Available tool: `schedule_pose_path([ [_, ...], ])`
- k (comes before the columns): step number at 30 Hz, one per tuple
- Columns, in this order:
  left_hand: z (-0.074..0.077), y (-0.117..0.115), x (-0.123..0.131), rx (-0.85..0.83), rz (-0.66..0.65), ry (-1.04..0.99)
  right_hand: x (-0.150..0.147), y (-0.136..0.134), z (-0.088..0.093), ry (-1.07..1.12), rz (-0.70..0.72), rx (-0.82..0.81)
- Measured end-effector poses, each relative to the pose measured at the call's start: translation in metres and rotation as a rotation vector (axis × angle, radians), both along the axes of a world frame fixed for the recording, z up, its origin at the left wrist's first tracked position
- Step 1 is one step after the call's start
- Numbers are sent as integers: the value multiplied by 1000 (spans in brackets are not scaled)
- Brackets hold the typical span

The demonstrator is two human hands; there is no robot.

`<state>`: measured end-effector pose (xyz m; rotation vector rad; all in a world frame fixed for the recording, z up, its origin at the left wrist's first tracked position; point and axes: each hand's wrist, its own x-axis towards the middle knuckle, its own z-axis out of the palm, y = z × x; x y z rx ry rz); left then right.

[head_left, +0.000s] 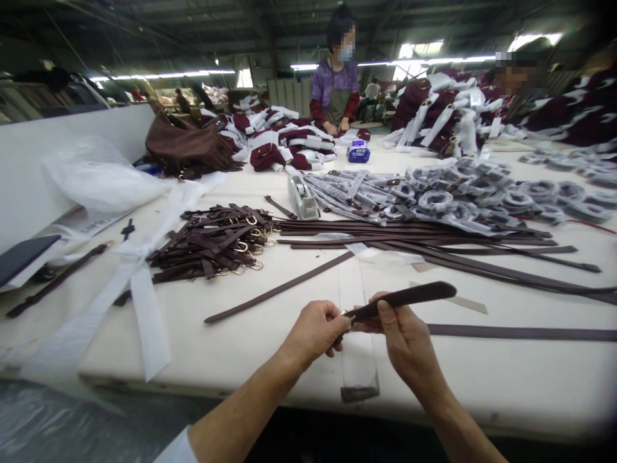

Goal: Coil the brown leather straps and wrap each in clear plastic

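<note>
- what have you got there?
- a dark brown strap (pixel 424 294). i'm holding it up over the white table (pixel 231 366), close to the near edge.

- both hands on it?
- both. my left hand (pixel 313 328) pinches it by a small gold-coloured metal piece (pixel 344 314), thumb on top. my right hand (pixel 405 337) grips it further along, thumb pressed to the strap, and the rounded end sticks out past my fingers to the right.

- and under your hands?
- a pale strip (pixel 360 366) stuck or laid on the tabletop, i can't tell which. a long flat strap (pixel 525 332) runs from behind my right hand off to the right.

- what's further in?
- one loose strap (pixel 279 289) slanting across to the left, then a heap of short straps (pixel 207 247) with gold-coloured buckles. beside that lies a bundle of long straps (pixel 409 233), with a tape dispenser (pixel 303 198) behind it and wrapped coils (pixel 436 200) to the right.

- anyone across from you?
- a co-worker (pixel 334 90) in a purple top and mask, both hands down among maroon and white bundles (pixel 294 138).
</note>
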<state>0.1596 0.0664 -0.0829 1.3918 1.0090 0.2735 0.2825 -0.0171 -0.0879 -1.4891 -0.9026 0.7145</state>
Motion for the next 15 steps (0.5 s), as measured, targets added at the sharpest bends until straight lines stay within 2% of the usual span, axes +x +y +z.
schedule_pose_path([
  [4, -6, 5, 6, 71, -25, 42, -14, -4, -10, -292, 18, 42],
  [6, -6, 10, 6, 114, -44, 51, -15, -3, -16, -315, 57, 65],
  [8, -1, 11, 2, 181, -34, 37, -11, 2, -20, -212, 40, 43],
  [12, 2, -14, -17, 580, 82, 16, 8, 15, -21, 102, -74, -3],
  [13, -1, -23, -21, 619, 53, 39, 13, 17, -20, 149, -85, 2],
  [15, -13, -38, -24, 519, -5, 71, 16, 19, -19, 202, -93, 19],
])
